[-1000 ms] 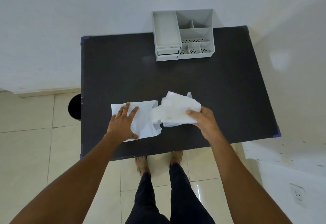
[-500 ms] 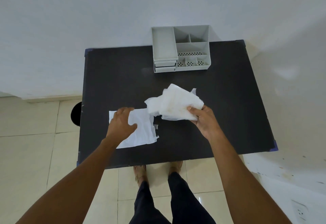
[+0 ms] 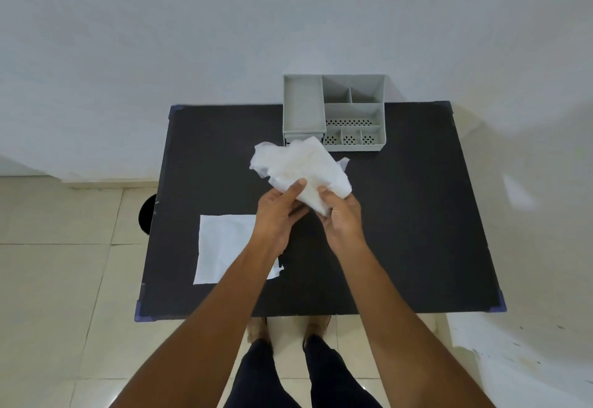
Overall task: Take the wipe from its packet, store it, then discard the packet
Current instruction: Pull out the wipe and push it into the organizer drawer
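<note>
A crumpled white wipe (image 3: 300, 166) is held up above the middle of the black table (image 3: 417, 215). My right hand (image 3: 341, 219) grips its lower right corner. My left hand (image 3: 279, 211) pinches its lower edge with thumb and fingers. The flat white packet (image 3: 224, 247) lies on the table at the front left, partly hidden under my left forearm. A grey desk organiser (image 3: 333, 112) with several compartments stands at the table's back edge, just behind the wipe.
A round black bin (image 3: 147, 215) sits on the tiled floor by the table's left edge. White walls rise behind and to the right. My feet show under the table's front edge.
My left hand has let go of the packet and moved right onto the wipe. My right hand has lifted the wipe farther from the packet, toward the organiser.
</note>
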